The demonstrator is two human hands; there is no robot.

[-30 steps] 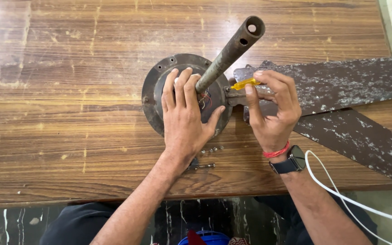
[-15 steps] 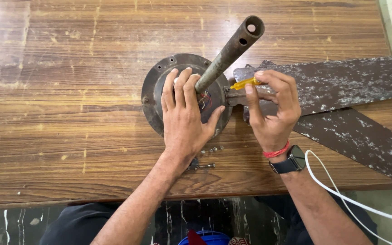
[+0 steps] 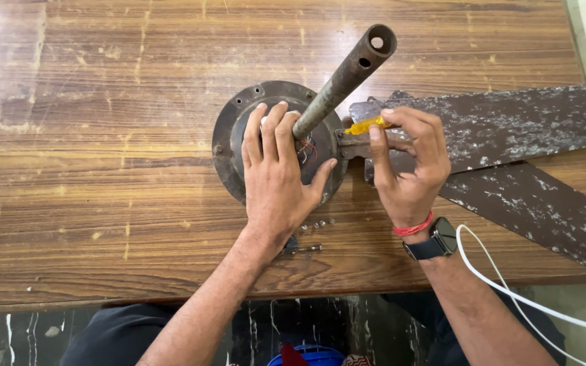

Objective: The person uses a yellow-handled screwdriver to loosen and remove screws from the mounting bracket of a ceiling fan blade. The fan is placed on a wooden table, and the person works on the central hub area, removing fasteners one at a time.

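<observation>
Ceiling-fan motor housing [image 3: 228, 139] lay at table centre, its down-rod [image 3: 344, 78] rising toward 1 o'clock. Left hand [image 3: 276, 179] pressed flat and open on the housing. Right hand [image 3: 408, 169] pinched a yellow-handled screwdriver [image 3: 364, 125] at the blade bracket. Fan blades [image 3: 510, 125] extended to 3 o'clock, past the table edge [image 3: 103, 298]. Bare wood stretched toward 9 o'clock.

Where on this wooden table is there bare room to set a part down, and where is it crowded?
Free: the table left of the round motor housing, and the strip beyond the rod. Crowded: around the housing, where the left hand presses and the right hand holds a yellow screwdriver; fan blades fill the right; loose screws lie near the front edge.
</observation>
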